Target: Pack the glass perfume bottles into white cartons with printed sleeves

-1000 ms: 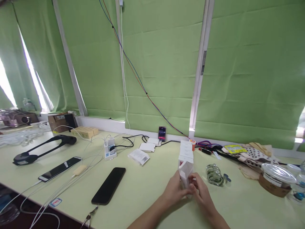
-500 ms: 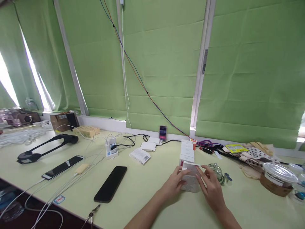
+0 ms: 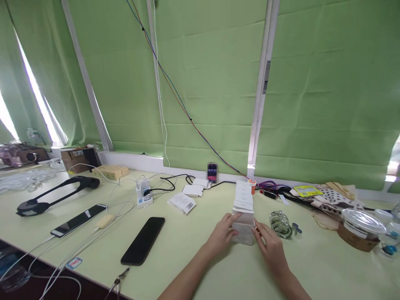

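Smooth pale yellow-green tabletop (image 3: 175, 243), creased green fabric blinds (image 3: 212, 79) behind. Small white cardboard box (image 3: 243, 236), right of centre, near end of a row of white cardboard boxes (image 3: 244, 194) running near-far; flap side up, long axis unclear. Left hand (image 3: 220, 234): fingers slightly spread, gripping left side. Right hand (image 3: 271, 248): fingertips bunched at right edge, can't tell if pinching.

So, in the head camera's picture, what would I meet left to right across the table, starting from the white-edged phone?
White-edged phone, black phone, white packet, left hand, white box, right hand, small round grey pieces, lidded bowl.
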`<state>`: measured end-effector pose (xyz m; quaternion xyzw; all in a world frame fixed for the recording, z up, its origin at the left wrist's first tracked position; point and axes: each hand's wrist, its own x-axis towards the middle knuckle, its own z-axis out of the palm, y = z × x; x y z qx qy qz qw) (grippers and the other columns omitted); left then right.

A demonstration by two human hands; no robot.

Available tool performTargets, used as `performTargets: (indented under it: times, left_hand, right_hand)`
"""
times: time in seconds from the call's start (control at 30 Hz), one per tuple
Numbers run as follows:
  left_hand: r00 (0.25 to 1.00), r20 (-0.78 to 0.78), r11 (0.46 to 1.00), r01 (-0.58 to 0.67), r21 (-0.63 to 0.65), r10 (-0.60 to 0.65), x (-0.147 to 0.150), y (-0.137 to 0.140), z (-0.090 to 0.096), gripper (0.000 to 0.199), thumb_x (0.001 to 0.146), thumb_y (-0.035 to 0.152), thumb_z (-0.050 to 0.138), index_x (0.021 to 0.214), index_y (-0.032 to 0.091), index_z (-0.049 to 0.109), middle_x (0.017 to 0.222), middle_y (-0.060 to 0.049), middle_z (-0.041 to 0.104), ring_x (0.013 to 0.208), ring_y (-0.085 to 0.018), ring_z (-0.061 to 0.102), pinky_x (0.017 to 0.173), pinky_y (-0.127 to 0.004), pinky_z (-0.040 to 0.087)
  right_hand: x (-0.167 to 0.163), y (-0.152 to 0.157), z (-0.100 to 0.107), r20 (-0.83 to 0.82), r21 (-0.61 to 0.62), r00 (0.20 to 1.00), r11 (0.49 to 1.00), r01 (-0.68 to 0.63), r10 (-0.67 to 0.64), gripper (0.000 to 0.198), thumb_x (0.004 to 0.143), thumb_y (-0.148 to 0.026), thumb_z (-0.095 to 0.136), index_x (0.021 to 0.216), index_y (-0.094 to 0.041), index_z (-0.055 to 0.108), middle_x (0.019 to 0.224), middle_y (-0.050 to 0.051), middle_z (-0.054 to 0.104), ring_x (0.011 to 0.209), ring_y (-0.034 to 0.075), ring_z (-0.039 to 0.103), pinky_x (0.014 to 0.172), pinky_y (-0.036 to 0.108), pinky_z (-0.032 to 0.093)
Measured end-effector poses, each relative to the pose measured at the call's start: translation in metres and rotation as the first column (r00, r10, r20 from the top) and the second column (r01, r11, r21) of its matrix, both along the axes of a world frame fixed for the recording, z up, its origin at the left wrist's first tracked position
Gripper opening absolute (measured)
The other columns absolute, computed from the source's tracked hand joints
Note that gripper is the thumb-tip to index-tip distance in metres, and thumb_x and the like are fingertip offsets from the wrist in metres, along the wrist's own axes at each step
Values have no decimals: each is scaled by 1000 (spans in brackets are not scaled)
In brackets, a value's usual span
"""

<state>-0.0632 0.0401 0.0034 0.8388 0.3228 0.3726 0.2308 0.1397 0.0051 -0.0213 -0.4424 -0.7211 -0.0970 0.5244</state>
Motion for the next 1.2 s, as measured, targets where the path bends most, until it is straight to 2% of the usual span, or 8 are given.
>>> performTargets:
  times: [0.17,0.33,0.47,0.6,0.73,0.87,1.0,1.2]
  left_hand:
    - [1000,10,1000,-5,-21,5,-3,2,0,60,79,1,48,131,30,44,117,-6,55,106,-19,55,92,-36,46]
    - [992,123,988,37,-151,-18,0,3,-1,47,78,10,58,119,23,40,106,-5,63,94,-19,63,82,-34,51]
    - [966,259,956,84,-280,-9,4,3,-4,53,75,11,62,119,24,36,102,-5,67,95,-20,66,81,-34,53]
    - [973,231,962,59,-265,4,5,4,-6,55,79,10,55,129,22,36,108,-7,67,99,-20,64,87,-37,52]
    - [980,195,977,75,-201,-35,5,3,-4,66,80,7,51,140,24,33,122,-6,63,104,-19,62,93,-38,49]
    - [965,240,973,148,-177,-103,8,1,-5,72,77,6,50,144,26,31,132,-5,57,108,-19,60,97,-38,47]
    - [958,268,953,175,-248,-107,11,1,-9,73,75,9,56,143,26,35,128,-5,58,103,-21,61,92,-39,51]
    - [962,256,959,154,-238,-91,11,-7,-7,96,77,17,64,150,27,1,145,-11,39,111,-24,55,95,-41,48]
  right_hand:
    - [-3,-4,3,-26,-33,999,999,25,-26,30,96,-30,45,115,-19,65,103,12,69,92,24,66,76,38,55]
    - [7,-1,11,24,48,994,993,104,-105,26,94,-33,48,103,-22,70,105,11,67,97,27,63,83,48,51]
    - [9,0,13,3,69,1000,997,29,-30,23,95,-25,47,102,-20,68,104,11,65,90,23,65,79,39,55]
    - [9,1,12,77,81,997,996,-25,18,29,95,-21,47,121,-22,59,107,10,64,99,24,63,84,39,54]
    - [9,4,10,142,86,990,996,-1,-12,42,95,-25,48,136,-24,47,110,12,63,98,26,60,82,43,52]
    - [7,5,8,146,73,985,994,86,-96,46,95,-33,47,139,-22,44,121,15,58,103,29,57,85,49,49]
    - [7,5,5,168,64,984,997,48,-58,41,95,-33,47,134,-23,49,118,12,63,103,29,57,88,49,48]
    - [6,4,-3,102,20,994,999,-29,27,35,95,-26,44,128,-18,51,115,13,61,105,25,58,86,41,51]
